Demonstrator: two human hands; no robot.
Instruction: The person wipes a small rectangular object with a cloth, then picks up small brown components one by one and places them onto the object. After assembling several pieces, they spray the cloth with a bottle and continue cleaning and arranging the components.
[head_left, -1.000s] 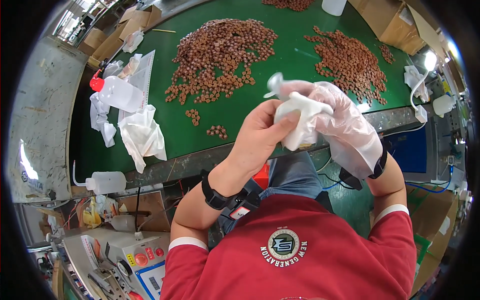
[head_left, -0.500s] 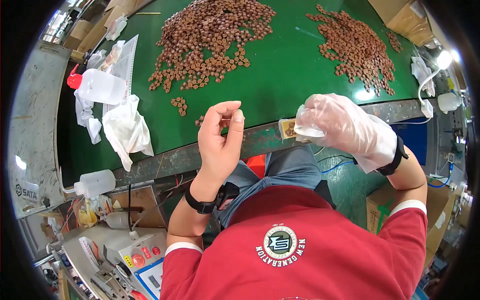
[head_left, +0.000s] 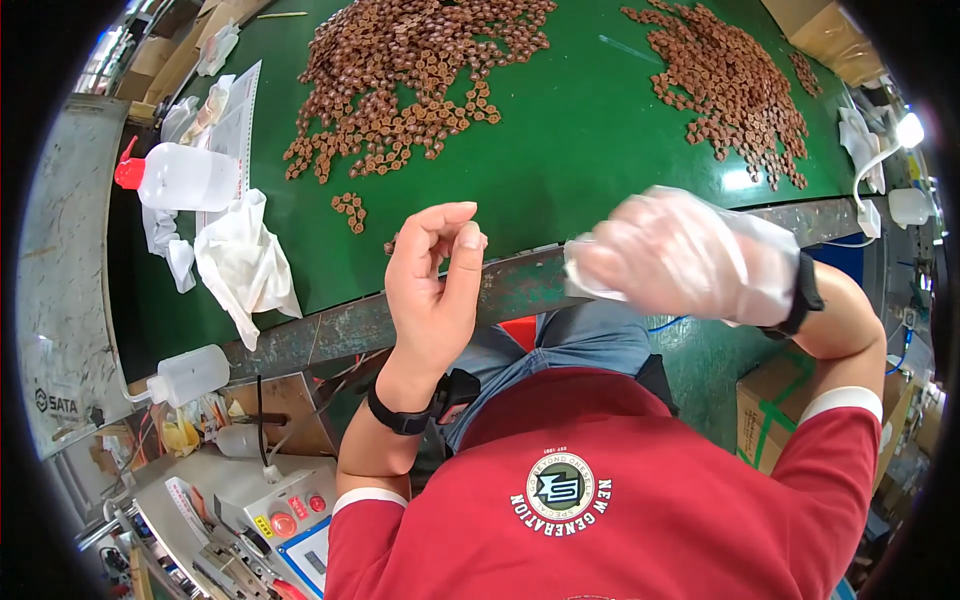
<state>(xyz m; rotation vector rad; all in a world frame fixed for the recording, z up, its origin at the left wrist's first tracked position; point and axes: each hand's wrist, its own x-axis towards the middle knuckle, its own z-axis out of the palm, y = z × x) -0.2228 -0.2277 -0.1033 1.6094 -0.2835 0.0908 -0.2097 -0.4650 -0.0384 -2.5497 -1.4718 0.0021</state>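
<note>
My bare left hand [head_left: 437, 275] is raised at the near edge of the green table [head_left: 560, 130], fingers curled towards the thumb. Something tiny may sit at its fingertips, but its kind is unclear. A few small brown round parts [head_left: 391, 245] lie beside that hand, partly covered by it. My right hand [head_left: 680, 255], in a clear plastic glove, is closed above the table edge and blurred. White thin material [head_left: 590, 280] shows under its fingers; whether this is cloth or loose glove film is unclear. What lies beneath the hand is hidden.
A big heap of brown parts [head_left: 400, 85] lies at the far middle, a second heap [head_left: 730, 90] at the right. At the left are a red-capped squeeze bottle [head_left: 190, 178] and a crumpled white cloth [head_left: 245, 260]. A lit lamp [head_left: 908, 130] stands at the right.
My right hand has shifted slightly left and blurred; the small yellowish holder with brown parts beside it is now hidden. My left hand keeps its pose. The whole view has shifted slightly.
</note>
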